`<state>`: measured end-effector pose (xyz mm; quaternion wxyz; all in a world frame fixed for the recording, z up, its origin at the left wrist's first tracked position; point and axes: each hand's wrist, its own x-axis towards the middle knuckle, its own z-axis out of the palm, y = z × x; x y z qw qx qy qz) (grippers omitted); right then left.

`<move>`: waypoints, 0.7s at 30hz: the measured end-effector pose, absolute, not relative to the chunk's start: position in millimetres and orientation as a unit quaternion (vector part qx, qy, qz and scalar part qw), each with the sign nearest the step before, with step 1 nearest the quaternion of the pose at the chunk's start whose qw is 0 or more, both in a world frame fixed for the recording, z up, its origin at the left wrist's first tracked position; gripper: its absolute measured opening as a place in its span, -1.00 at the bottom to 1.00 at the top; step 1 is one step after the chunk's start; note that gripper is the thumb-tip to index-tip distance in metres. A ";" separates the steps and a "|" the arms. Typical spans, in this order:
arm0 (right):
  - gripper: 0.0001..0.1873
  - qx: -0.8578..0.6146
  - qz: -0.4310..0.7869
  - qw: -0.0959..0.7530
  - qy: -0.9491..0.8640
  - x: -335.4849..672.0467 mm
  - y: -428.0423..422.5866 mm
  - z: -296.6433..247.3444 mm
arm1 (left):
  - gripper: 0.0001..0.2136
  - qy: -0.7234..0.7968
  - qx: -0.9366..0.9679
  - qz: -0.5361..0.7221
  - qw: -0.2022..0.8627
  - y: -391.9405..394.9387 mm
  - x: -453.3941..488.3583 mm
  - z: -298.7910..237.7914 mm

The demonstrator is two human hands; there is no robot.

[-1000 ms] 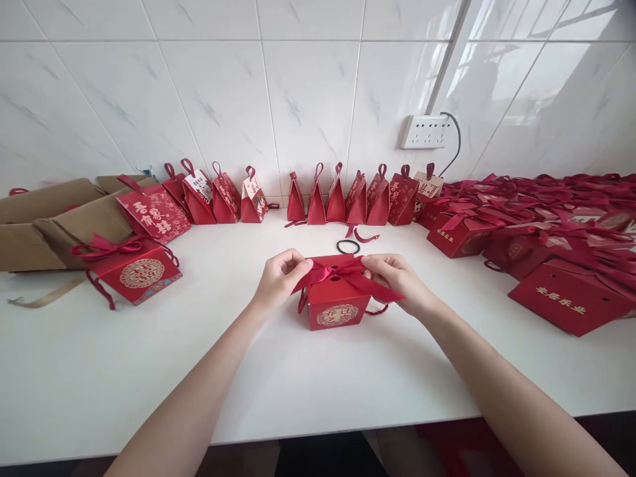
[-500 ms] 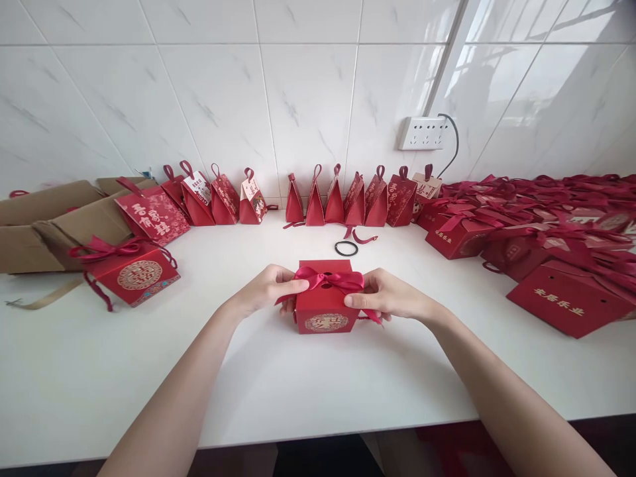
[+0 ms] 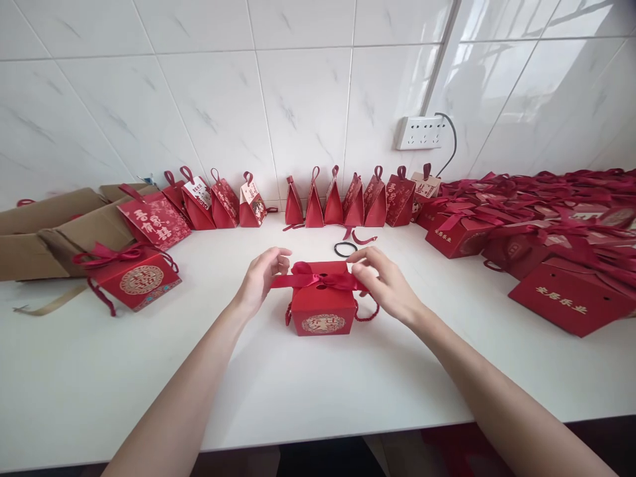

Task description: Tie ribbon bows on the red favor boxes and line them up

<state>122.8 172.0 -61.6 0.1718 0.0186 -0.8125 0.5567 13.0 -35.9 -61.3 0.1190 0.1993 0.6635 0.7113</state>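
A small red gift box point(image 3: 322, 311) with a gold round emblem on its front stands on the white table point(image 3: 298, 391), a red satin ribbon point(image 3: 318, 278) tied across its top. My left hand point(image 3: 261, 281) pinches the ribbon's left end at the box's left side. My right hand point(image 3: 387, 285) is at the right side, fingers curled over the ribbon's right end. A red cord handle point(image 3: 370, 313) loops out at the box's right.
A black hair tie point(image 3: 346, 249) lies just behind the box. Red triangular bags point(image 3: 342, 202) line the wall. A finished ribboned box point(image 3: 136, 281) sits left beside brown cardboard point(image 3: 44, 232). Flat red boxes point(image 3: 546, 245) pile up at right. A wall socket point(image 3: 420, 132) hangs above.
The ribbon has gone from a loose bow with slanting tails to a band drawn flat across the box top. Both hands lifted slightly and moved apart along it.
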 end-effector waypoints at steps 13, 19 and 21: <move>-0.62 -0.001 0.621 0.158 -0.768 119.3 168.7 -61.2 | -0.74 0.726 0.333 0.579 0.160 -30.8 28.2 -58.3; -0.53 -0.062 0.696 0.130 -0.704 117.8 171.5 -60.1 | -0.76 0.699 0.289 0.628 0.184 -31.4 23.6 -62.1; -0.52 -0.067 0.706 0.118 -0.695 117.0 171.4 -59.8 | -0.77 0.691 0.286 0.637 0.185 -32.0 23.1 -61.9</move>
